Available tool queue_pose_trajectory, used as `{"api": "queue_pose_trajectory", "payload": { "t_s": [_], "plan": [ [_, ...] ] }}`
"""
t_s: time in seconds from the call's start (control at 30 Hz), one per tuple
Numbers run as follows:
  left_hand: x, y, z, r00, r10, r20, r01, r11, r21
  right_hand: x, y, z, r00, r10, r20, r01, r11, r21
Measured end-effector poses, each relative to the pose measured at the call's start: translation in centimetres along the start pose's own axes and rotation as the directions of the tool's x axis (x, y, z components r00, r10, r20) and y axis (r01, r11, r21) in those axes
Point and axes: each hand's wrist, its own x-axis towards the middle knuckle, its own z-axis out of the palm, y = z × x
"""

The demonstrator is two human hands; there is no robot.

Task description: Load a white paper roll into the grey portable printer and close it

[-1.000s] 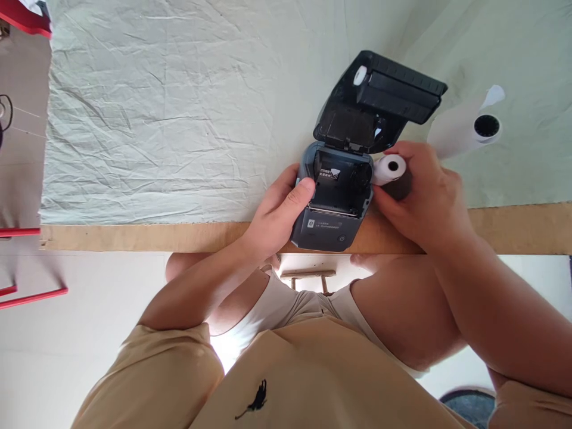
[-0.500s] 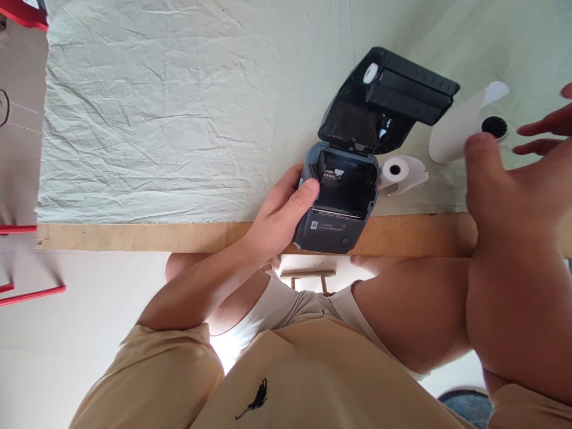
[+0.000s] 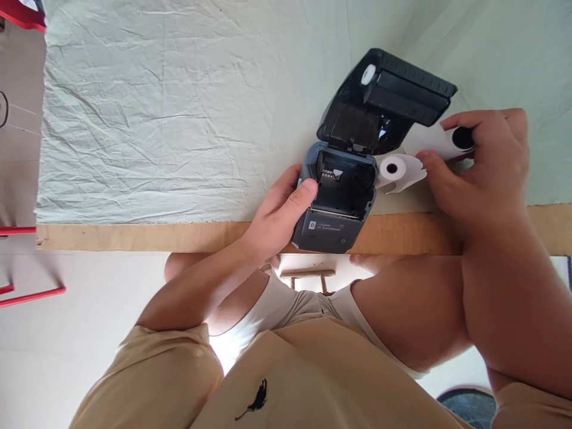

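Note:
My left hand (image 3: pixel 283 208) is wrapped round the left side of a dark portable label printer (image 3: pixel 328 232), thumb on its rim. The printer's lid (image 3: pixel 402 89) stands swung up and its paper bay (image 3: pixel 342 185) holds no roll. Against the printer's right side lies a small white paper roll (image 3: pixel 392 168) with a loose, torn-looking end. My right hand (image 3: pixel 487 161) closes round a larger white paper roll (image 3: pixel 431 140) with a black core, its fingers behind and thumb in front. The thumb tip meets the small roll's loose end, and the lid partly hides the larger roll.
A wrinkled pale green cloth (image 3: pixel 179 119) covers the table, whose bare wooden edge (image 3: pixel 134 237) runs along the front. Red-edged objects (image 3: pixel 27 15) show at the far left. Below the edge are my legs and a small wooden stool (image 3: pixel 308 274).
My right hand has come in from the right and closed round the larger paper roll, which has shifted left towards the small roll. My left hand and the printer have hardly moved.

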Motion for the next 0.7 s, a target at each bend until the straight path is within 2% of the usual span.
{"api": "queue_pose_trajectory", "payload": {
  "t_s": [0.13,0.2,0.3,0.43,0.63,0.7],
  "plan": [
    [0.0,0.0,0.0,1.0,-0.011,-0.002,0.011,1.0,0.003,-0.4,-1.2,-0.2,0.997,0.054,0.055,-0.058,0.996,0.067],
    [0.0,0.0,0.0,1.0,-0.011,-0.001,0.011,1.0,-0.001,-0.5,-1.5,-0.2,0.997,0.029,0.074,-0.033,0.998,0.061],
    [-0.1,-0.1,0.0,1.0,-0.004,0.002,0.004,1.0,-0.005,-0.4,-1.2,0.3,0.998,-0.031,0.046,0.03,0.999,0.026],
    [-0.2,-0.2,-0.1,1.0,-0.014,0.001,0.014,1.0,0.01,-0.4,-1.4,0.7,1.0,0.0,-0.001,0.0,0.995,0.103],
    [-0.2,-0.1,-0.2,1.0,-0.017,0.009,0.016,0.999,0.033,-0.8,-1.5,0.4,0.989,-0.057,0.138,0.046,0.995,0.088],
    [-0.1,-0.1,-0.1,1.0,-0.01,-0.002,0.01,1.0,0.021,-0.8,-1.0,0.8,0.996,-0.065,0.065,0.057,0.991,0.122]
  ]
}}
